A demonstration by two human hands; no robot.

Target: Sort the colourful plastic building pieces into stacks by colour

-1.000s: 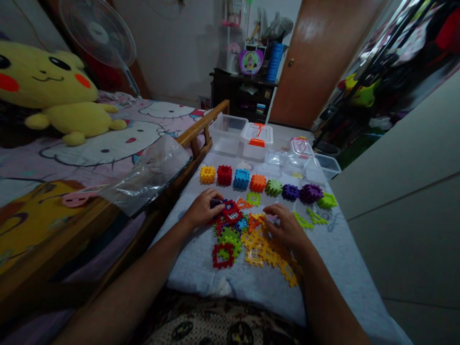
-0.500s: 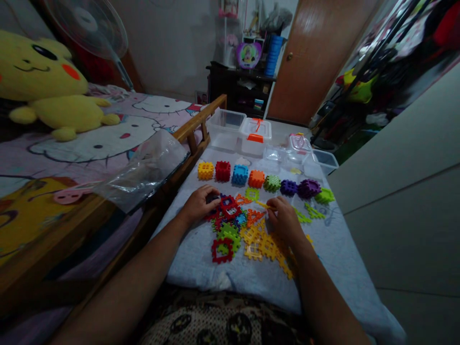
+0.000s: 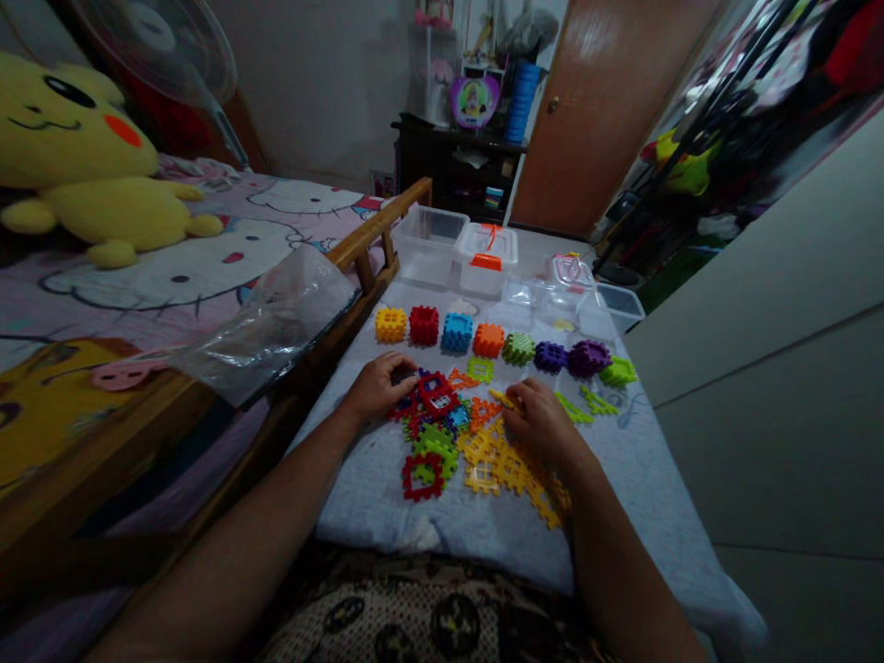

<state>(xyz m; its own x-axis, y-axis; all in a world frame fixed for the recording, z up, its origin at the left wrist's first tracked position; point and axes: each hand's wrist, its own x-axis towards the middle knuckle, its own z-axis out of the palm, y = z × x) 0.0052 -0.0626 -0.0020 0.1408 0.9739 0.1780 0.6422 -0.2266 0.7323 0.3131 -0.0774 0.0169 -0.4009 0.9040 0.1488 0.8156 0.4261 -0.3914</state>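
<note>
My left hand (image 3: 377, 389) over red tiles (image 3: 436, 396), grip unclear; right hand (image 3: 542, 424) pinching yellow tile (image 3: 500, 399). Hands apart. Tiles light, stiff: take by edges.

Red and blue waffle blocks (image 3: 432, 401) lie just right of the left hand (image 3: 378, 389). Yellow ones (image 3: 494, 470) spread below the right hand (image 3: 542, 425)

Hand passage: grey blanket (image 3: 359, 488) strip left of loose plastic pieces (image 3: 483, 477). Row of plastic cubes (image 3: 457, 331) blocks forward reach; clear tubs (image 3: 426, 247) beyond; wooden bed rail (image 3: 359, 244) bounds left.
</note>
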